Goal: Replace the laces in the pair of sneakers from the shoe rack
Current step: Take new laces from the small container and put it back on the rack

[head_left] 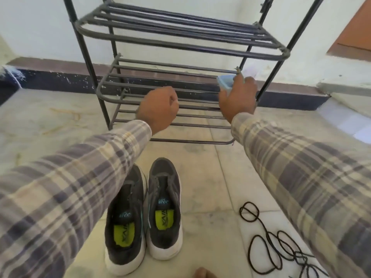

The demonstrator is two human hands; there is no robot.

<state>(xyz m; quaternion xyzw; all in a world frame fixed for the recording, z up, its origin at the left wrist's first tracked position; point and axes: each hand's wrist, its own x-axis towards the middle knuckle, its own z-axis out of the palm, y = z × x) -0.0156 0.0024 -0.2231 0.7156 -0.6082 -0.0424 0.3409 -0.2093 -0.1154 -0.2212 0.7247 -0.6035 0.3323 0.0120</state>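
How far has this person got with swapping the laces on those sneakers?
Done: both sneakers stand off the rack on the floor, with no laces visible in them, and black laces lie loose beside them. In hand: the right hand grips a pale blue object at the rack's shelf; the left hand is curled, nothing seen in it. Left: threading laces into both shoes.

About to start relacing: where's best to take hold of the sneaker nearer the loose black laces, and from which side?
Probably the heel collar of that sneaker, coming from above on the near side. It stands upright, heel toward the camera, toe toward the rack, and its mouth gapes open, offering a rim to hook.
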